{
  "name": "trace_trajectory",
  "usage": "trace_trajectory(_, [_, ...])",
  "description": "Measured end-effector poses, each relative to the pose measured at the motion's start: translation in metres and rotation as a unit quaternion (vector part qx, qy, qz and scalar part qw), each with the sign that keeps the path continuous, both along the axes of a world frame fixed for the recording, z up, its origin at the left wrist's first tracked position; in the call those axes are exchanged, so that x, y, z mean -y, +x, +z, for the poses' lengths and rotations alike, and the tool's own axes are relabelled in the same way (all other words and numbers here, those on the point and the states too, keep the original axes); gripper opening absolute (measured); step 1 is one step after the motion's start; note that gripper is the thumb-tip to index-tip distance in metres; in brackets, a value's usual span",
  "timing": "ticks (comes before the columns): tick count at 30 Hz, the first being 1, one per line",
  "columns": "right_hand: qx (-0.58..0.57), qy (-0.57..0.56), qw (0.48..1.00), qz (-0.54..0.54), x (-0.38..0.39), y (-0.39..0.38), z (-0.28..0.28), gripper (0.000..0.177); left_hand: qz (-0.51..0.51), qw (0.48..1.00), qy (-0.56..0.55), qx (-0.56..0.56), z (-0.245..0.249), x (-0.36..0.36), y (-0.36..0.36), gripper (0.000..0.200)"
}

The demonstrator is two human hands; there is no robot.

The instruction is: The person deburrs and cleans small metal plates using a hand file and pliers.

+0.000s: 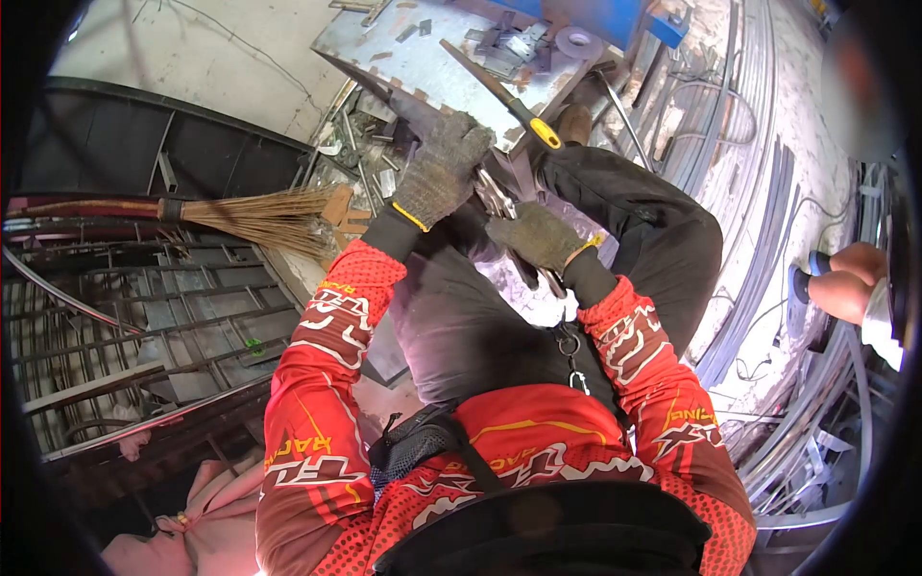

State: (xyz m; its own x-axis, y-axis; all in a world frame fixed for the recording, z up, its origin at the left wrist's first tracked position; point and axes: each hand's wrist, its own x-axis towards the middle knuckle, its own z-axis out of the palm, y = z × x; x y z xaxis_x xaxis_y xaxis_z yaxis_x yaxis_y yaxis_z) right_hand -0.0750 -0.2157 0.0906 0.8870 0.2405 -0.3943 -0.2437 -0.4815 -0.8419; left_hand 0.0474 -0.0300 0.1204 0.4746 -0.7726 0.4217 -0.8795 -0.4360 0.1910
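My left hand, in a grey knit glove with a yellow cuff edge, is at the near edge of the metal-topped table. Its fingers are curled, and whatever they hold is hidden. Lower and to the right, my right hand, gloved too, is closed around metal pliers that look like locking pliers. Their jaws point up toward my left hand, and the handle ends show below my right palm. A long file with a yellow and black handle lies across the table's right side, its handle overhanging the edge.
Small metal pieces and a grey ring-shaped roll lie on the table. A straw broom and a metal grille are at left. Long metal strips cover the right floor. Another person's leg shows at far right.
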Motion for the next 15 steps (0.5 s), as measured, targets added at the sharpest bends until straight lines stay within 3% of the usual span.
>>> trace_trajectory(5, [0.043, -0.011, 0.999, -0.019, -0.004, -0.001, -0.004, 0.050, 0.029, 0.999, -0.025, 0.005, -0.001, -0.005, 0.003, 0.048])
trace_trajectory(7, [0.054, -0.015, 0.998, -0.029, -0.006, -0.001, -0.016, 0.050, 0.018, 0.987, -0.151, 0.058, -0.004, -0.005, 0.013, 0.041])
trace_trajectory(8, [0.081, -0.024, 0.996, -0.035, -0.007, -0.001, -0.025, 0.052, 0.017, 0.986, -0.153, 0.060, -0.013, -0.009, 0.016, 0.041])
trace_trajectory(9, [0.107, -0.033, 0.993, -0.041, -0.007, -0.001, -0.021, 0.054, 0.106, 0.960, -0.239, -0.104, -0.011, -0.009, 0.015, 0.033])
trace_trajectory(10, [0.108, -0.035, 0.993, -0.042, -0.006, -0.001, -0.018, 0.054, 0.190, 0.892, -0.313, -0.264, -0.010, -0.009, 0.014, 0.026])
trace_trajectory(11, [0.084, -0.043, 0.994, -0.054, -0.004, -0.002, -0.013, 0.056, 0.222, 0.841, -0.294, -0.396, -0.007, -0.019, 0.005, 0.013])
trace_trajectory(12, [0.059, -0.051, 0.995, -0.066, -0.004, -0.001, -0.008, 0.058, 0.223, 0.841, -0.295, -0.395, -0.006, -0.020, -0.002, 0.013])
trace_trajectory(14, [0.045, -0.047, 0.996, -0.061, -0.004, 0.002, -0.011, 0.059, 0.214, 0.750, -0.331, -0.531, -0.007, -0.017, -0.015, 0.015])
trace_trajectory(15, [0.028, -0.043, 0.997, -0.057, -0.005, 0.002, -0.012, 0.060, 0.207, 0.770, -0.315, -0.515, -0.009, -0.015, -0.021, 0.018])
